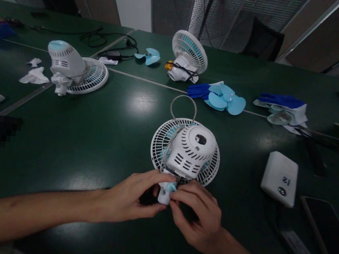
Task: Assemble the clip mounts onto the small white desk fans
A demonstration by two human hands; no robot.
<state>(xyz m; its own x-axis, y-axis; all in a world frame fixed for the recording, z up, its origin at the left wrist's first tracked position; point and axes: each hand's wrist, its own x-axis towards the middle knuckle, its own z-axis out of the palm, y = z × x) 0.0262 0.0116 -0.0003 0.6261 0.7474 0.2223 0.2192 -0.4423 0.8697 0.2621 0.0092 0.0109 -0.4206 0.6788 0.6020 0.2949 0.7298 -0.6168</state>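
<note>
A small white fan (192,149) lies grille-down on the green table, its slotted motor housing facing up. From the housing a white neck bracket (164,196) sticks out toward me. A light-blue knob (171,186) sits on the side of that bracket. My left hand (133,196) grips the bracket, thumb on top near the knob and fingers around its left side. At the knob's right side, my right hand (197,214) is closed, with thumb and fingertips pinching it. The fan's pale cord (166,150) runs along the housing and loops behind it.
Two more white fans, one at left (70,67) and one at back (186,59), stand farther off. Light-blue blades (226,99) lie by blue gloves (198,90). At right are a white power bank (280,177) and a dark phone (327,235). Black cables (106,41) trail along the back left.
</note>
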